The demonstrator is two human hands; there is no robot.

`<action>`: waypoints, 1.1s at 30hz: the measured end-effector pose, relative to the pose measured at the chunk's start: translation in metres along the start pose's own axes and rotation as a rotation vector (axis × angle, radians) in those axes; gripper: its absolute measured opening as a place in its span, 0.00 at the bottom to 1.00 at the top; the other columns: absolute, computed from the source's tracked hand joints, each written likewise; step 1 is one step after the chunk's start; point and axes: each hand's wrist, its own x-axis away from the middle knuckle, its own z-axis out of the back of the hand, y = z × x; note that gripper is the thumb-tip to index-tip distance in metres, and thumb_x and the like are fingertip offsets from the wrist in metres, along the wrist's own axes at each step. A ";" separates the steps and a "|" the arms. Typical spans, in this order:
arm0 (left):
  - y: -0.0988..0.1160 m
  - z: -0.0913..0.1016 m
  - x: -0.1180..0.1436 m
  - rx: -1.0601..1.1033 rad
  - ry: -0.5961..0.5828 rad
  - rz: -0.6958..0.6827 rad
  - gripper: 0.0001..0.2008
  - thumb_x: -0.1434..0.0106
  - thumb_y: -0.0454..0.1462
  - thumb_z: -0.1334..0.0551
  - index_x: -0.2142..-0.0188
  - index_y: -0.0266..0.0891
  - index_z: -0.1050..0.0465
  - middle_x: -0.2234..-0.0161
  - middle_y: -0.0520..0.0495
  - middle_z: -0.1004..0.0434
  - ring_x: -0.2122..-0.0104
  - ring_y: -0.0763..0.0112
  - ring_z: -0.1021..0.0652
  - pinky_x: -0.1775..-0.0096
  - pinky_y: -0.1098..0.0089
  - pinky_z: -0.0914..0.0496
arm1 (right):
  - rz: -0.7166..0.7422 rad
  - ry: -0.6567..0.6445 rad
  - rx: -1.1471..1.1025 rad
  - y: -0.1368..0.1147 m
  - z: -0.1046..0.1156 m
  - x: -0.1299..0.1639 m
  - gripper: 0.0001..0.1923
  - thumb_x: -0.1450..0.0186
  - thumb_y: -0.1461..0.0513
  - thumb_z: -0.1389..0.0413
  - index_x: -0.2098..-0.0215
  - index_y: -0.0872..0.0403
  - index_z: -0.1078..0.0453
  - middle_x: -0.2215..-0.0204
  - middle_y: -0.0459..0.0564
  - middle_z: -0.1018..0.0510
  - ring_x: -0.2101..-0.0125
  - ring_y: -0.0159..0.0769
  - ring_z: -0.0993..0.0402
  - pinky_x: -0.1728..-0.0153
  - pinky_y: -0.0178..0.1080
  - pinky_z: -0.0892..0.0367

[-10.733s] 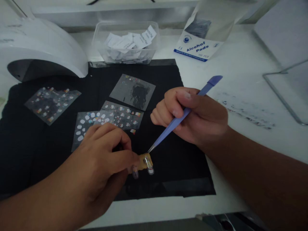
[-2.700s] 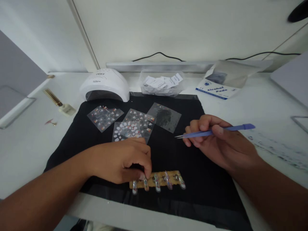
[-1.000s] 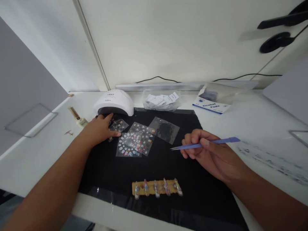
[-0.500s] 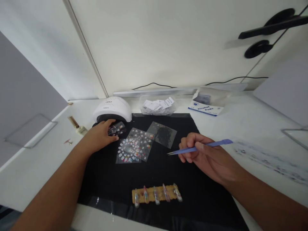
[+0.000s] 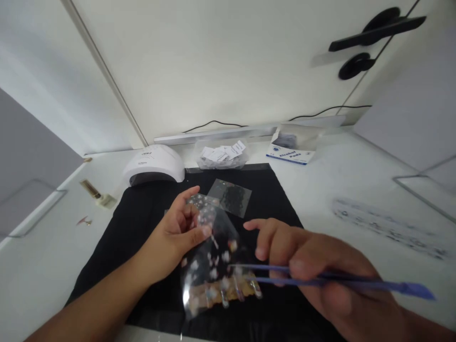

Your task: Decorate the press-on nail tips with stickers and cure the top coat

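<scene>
Pinched between the thumb and fingers of my left hand [image 5: 183, 232] is a clear nail sticker sheet [image 5: 213, 251] with white and coloured motifs, raised above the mat. Purple tweezers [image 5: 342, 280] lie in my right hand [image 5: 309, 256], their two tips apart and close to the sheet's right side. Through the sheet's lower part shows a tan holder [image 5: 233, 292] carrying several decorated nail tips [image 5: 255, 288]. Other clear sheets lie behind; a dark-patterned sheet [image 5: 231, 197] shows plainly, and the rest are mostly covered by my left hand and the raised sheet.
A black mat [image 5: 117, 237] covers the white table [image 5: 320, 190]. Along the back stand a white nail lamp [image 5: 155, 161], a clear tub of white packets [image 5: 223, 156] and an alcohol pads box [image 5: 294, 147]. A polish bottle [image 5: 103, 199] is at left, a blurred clear strip [image 5: 388, 230] at right.
My left hand has lifted a sticker sheet from beside the lamp and brought it to the middle. My right hand has come nearer with the tweezers, whose tips have spread. The view has shifted slightly.
</scene>
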 end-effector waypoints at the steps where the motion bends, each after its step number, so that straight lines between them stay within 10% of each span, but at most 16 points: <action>1: -0.003 -0.003 0.000 0.013 0.012 -0.017 0.34 0.41 0.38 0.30 0.39 0.46 0.42 0.72 0.57 0.33 0.75 0.79 0.32 0.71 0.78 0.35 | 0.017 -0.029 0.042 -0.001 -0.002 0.002 0.10 0.30 0.53 0.47 0.56 0.43 0.27 0.72 0.44 0.25 0.64 0.38 0.26 0.41 0.55 0.41; 10: -0.009 -0.008 0.001 0.201 0.201 -0.209 0.23 0.38 0.38 0.33 0.45 0.49 0.34 0.71 0.57 0.33 0.76 0.80 0.32 0.73 0.79 0.33 | 0.021 0.101 0.088 0.014 -0.011 0.008 0.10 0.30 0.54 0.48 0.56 0.44 0.26 0.69 0.47 0.23 0.57 0.40 0.26 0.37 0.53 0.47; 15: -0.013 -0.012 0.007 0.137 0.253 -0.306 0.14 0.34 0.38 0.36 0.48 0.50 0.28 0.70 0.56 0.34 0.72 0.80 0.29 0.67 0.79 0.29 | 0.015 0.124 0.022 0.015 -0.019 0.006 0.10 0.31 0.54 0.46 0.56 0.45 0.25 0.70 0.49 0.25 0.59 0.42 0.27 0.49 0.52 0.33; 33: -0.015 -0.010 0.026 -0.261 -0.006 -0.411 0.14 0.32 0.34 0.40 0.51 0.54 0.26 0.65 0.52 0.24 0.66 0.73 0.22 0.63 0.75 0.26 | 0.150 0.221 0.146 0.021 -0.017 0.007 0.11 0.31 0.57 0.46 0.55 0.47 0.24 0.70 0.51 0.23 0.64 0.43 0.26 0.56 0.52 0.31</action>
